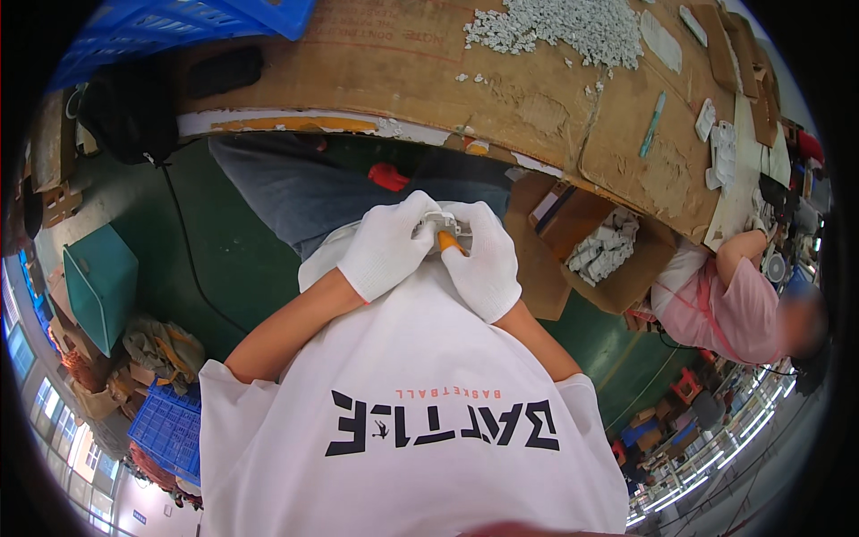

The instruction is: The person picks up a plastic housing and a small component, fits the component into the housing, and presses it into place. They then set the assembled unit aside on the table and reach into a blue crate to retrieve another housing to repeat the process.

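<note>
Close in front of my body, both white-gloved hands meet over a small white plastic part point(442, 218). Its left side is pinched by the fingers of my left hand point(385, 246). My right hand point(488, 261) curls round the other side, with its fingers closed. An orange-yellow piece point(451, 242) shows at the right thumb, against the part; whether it covers the thumb or is a separate thing I cannot tell. Much of the part is hidden by the gloves.
A cardboard-covered table point(376, 72) lies ahead, bearing a heap of small white pieces point(573, 31) and a teal pen-like tool point(653, 123). An open carton point(617, 291) of white parts stands to the right, near a person in pink point(725, 304). A blue crate point(170, 430) sits at left.
</note>
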The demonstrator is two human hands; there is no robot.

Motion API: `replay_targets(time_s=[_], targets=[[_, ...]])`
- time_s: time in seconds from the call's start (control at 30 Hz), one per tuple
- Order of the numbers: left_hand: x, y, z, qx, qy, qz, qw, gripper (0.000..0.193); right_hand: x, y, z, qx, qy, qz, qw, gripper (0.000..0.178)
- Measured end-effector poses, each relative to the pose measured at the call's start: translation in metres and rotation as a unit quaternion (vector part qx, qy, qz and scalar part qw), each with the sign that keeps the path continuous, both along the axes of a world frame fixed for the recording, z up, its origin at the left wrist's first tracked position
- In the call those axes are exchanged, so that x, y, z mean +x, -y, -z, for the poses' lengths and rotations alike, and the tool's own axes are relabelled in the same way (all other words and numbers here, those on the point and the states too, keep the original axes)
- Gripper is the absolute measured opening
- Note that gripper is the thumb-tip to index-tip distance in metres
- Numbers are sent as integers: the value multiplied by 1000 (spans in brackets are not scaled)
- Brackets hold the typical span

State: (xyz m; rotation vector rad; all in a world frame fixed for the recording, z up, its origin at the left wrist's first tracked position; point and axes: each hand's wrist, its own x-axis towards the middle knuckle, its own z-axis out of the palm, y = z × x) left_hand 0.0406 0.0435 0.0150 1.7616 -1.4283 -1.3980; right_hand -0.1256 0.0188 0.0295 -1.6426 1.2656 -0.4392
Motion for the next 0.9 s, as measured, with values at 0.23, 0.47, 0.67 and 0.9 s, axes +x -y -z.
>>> replay_targets(time_s=[0.23,0.47,0.67,0.9], targets=[[-1,-1,-12,18,-5,-1,1000,17,-2,1,-5,-6,-16,-3,1000,24],[-2,-4,-15,-7,-5,-10,1000,20,1,4,-5,-12,0,8,1000,25],[-7,-10,-10,4,51,-15,999,23,8,12,-5,22,24,-3,999,25],[-8,-9,-9,-67,82,1,994,23,9,12,2,66,48,14,997,23]])
